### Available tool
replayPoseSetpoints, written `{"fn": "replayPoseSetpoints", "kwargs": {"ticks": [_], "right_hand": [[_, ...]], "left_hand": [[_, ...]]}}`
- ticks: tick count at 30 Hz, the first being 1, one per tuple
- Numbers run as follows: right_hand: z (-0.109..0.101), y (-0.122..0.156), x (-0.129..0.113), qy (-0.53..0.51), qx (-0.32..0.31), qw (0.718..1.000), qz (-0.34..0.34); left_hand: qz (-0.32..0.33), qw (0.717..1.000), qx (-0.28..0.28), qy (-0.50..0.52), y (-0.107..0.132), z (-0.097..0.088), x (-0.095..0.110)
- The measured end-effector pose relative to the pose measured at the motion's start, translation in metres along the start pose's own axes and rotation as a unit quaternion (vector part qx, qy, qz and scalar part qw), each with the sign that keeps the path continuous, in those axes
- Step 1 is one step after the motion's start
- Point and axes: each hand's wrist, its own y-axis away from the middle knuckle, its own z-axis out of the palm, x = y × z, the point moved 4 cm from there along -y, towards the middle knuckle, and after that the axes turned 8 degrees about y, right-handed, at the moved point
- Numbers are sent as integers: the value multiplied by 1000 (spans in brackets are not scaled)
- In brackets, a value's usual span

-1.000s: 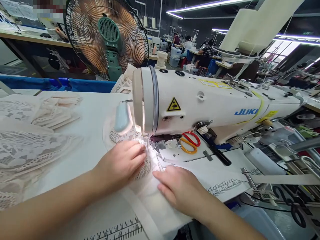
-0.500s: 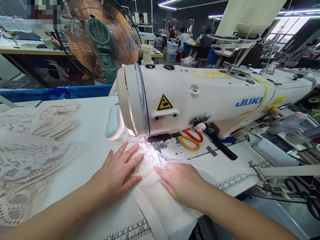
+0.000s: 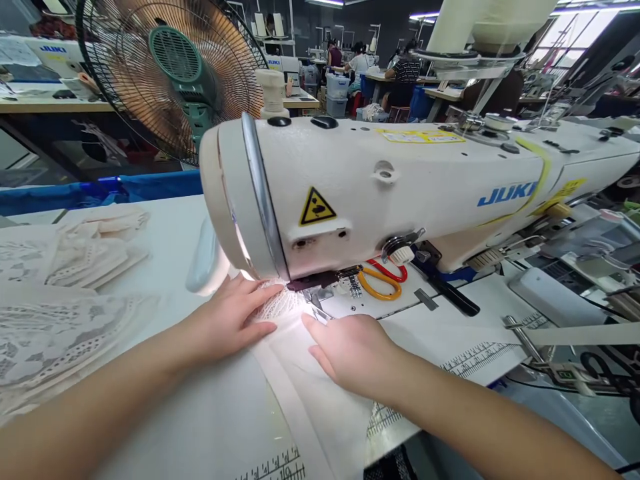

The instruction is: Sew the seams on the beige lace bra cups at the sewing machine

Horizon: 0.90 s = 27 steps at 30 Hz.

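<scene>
My left hand (image 3: 230, 317) lies flat on the lace part of a white garment piece (image 3: 295, 363), left of the needle area, with its fingers spread. Its fingertips are partly out of sight by the machine head. My right hand (image 3: 353, 350) is curled on the plain part of that cloth, just in front of the presser foot; thumb and forefinger press the cloth and the other fingers are hidden. Above both hands stands a white sewing machine (image 3: 360, 193). A lit spot falls on the lace (image 3: 280, 303) under its head.
Orange-handled scissors (image 3: 380, 285) lie on the machine bed, beside a black-handled tool (image 3: 453, 297). More lace pieces (image 3: 65, 333) are spread on the left of the table. A big fan (image 3: 185, 73) stands behind. A white strip (image 3: 575, 333) runs in from the right.
My left hand has slid forward and left, nearer the machine head, and less lace shows. The right hand has shifted slightly forward with the cloth. The view has moved a little.
</scene>
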Motion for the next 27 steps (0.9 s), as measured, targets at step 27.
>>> {"fn": "replayPoseSetpoints", "kwargs": {"ticks": [27], "right_hand": [[10,13,10,-69,101,992,-30]], "left_hand": [[108,955,112,-252,23,26,99]]}}
